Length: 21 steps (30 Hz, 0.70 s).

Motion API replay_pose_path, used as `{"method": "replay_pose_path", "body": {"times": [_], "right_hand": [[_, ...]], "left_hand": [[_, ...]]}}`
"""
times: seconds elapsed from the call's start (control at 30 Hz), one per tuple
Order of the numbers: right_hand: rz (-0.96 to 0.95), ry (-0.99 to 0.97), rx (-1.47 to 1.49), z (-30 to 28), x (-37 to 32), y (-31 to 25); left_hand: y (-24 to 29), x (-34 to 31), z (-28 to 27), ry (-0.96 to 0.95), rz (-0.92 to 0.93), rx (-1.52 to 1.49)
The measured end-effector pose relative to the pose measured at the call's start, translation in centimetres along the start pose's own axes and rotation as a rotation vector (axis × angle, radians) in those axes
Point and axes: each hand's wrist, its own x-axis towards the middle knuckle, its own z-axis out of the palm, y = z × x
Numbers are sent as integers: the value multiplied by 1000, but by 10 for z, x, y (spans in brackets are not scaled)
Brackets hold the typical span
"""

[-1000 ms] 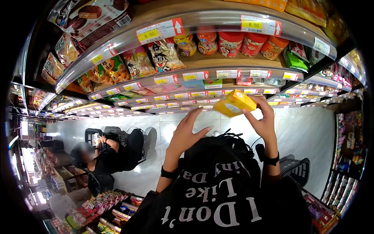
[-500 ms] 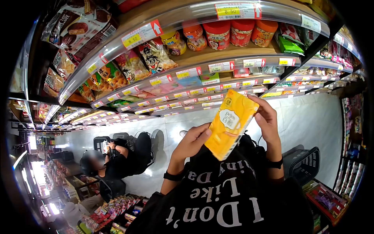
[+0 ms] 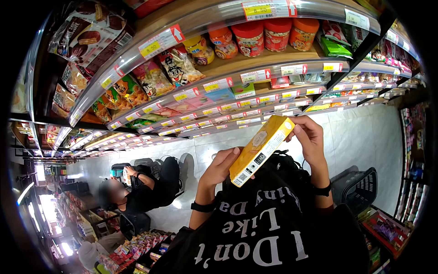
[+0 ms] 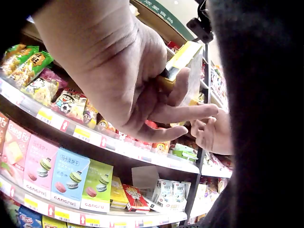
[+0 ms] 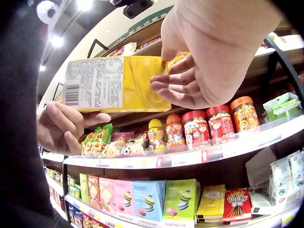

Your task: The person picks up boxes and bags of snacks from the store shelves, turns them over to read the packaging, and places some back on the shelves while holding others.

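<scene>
A yellow carton [image 3: 261,145] is held between both hands over the dark shirt front, its narrow printed side turned up toward the head camera. At its lower left end the left hand [image 3: 220,168] grips it, thumb on the near face. The right hand [image 3: 309,140] pinches the opposite upper corner between thumb and fingers. In the right wrist view, the carton's back [image 5: 102,83] shows a white text panel and a barcode. The left wrist view has the left hand [image 4: 128,76] with several fingers stretched out past the box.
Snack shelves curve ahead, with plastic jars [image 3: 248,39], puffed-snack bags [image 3: 175,68] and flat cartons [image 5: 147,199]. A black shopping basket [image 3: 358,187] stands on the floor at right. Another person [image 3: 146,189] in black is at left beside a basket.
The left hand, apart from the carton a second ago, has taken hold of its lower end. The carton has come nearer the body and turned from its broad front to its narrow side.
</scene>
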Motion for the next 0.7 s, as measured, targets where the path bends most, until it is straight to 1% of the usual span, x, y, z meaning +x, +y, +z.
{"method": "replay_pose_path", "body": {"times": [0.03,0.1,0.17,0.23,0.27,0.33,0.43,0.5,0.57,0.6,0.63,0.67,0.7], "right_hand": [[11,5,4,0,-1,-1],[20,8,6,0,-1,-4],[46,3,7,-1,-3,-6],[47,-2,4,-4,-3,-3],[51,-6,2,-6,-4,-2],[47,-11,-9,-9,-5,0],[55,-9,-16,-10,-5,2],[70,1,-15,-10,-4,1],[102,-19,-79,-10,-2,-1],[99,-22,-81,-9,0,-4],[97,-11,-156,-8,1,-7],[95,-1,-232,-6,2,-10],[93,-1,-232,-4,4,-14]], "left_hand": [[-6,0,-2,-1,-2,-1],[-18,1,-8,76,-8,16],[-22,-1,-11,85,-13,28],[-13,-2,-7,161,60,180],[-13,-1,-8,160,61,179],[-16,-1,-10,166,130,203],[-12,-1,-7,179,174,229],[-3,-2,-3,171,156,223],[0,-2,0,166,139,217],[0,-1,2,188,146,293],[2,0,4,210,153,370],[7,0,5,210,120,443],[8,2,6,210,122,444]]}}
